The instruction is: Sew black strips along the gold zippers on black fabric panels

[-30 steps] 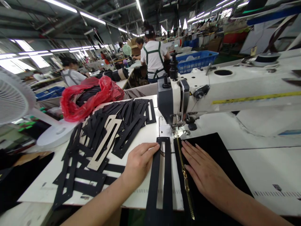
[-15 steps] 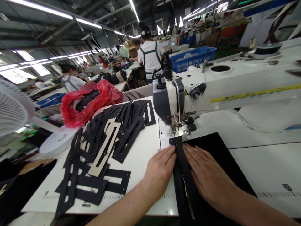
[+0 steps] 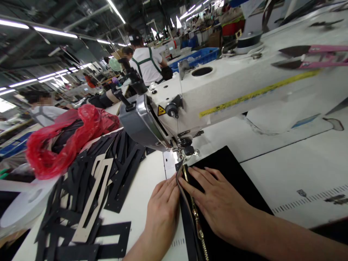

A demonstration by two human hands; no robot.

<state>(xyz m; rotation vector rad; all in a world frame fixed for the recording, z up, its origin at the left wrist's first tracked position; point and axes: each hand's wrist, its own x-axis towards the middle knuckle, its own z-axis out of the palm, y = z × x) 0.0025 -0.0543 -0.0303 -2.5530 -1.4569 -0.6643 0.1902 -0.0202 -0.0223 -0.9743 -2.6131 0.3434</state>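
A black panel [image 3: 233, 170] lies under the sewing machine head [image 3: 146, 119]. On it runs a zipper [image 3: 193, 206] with gold teeth and a gold pull. A thin black strip [image 3: 187, 206] stands tilted on edge beside the teeth, its top end close to the presser foot [image 3: 185, 158]. My left hand [image 3: 164, 208] is closed along the strip's left side, thumb hidden. Spread fingers of my right hand [image 3: 217, 203] lie on the panel right of the zipper, the index fingertip touching the strip.
Black slotted frame pieces [image 3: 125, 177] and a beige one [image 3: 94, 199] are piled on the left of the table. Behind them sits a red plastic bag [image 3: 40, 156]. Pink-handled snips [image 3: 312, 56] rest on the machine arm. People work at tables beyond.
The strip has been lifted from flat to on edge, exposing the zipper teeth and pull. My right fingers have spread and shifted toward the strip. The view has turned right and tilted.
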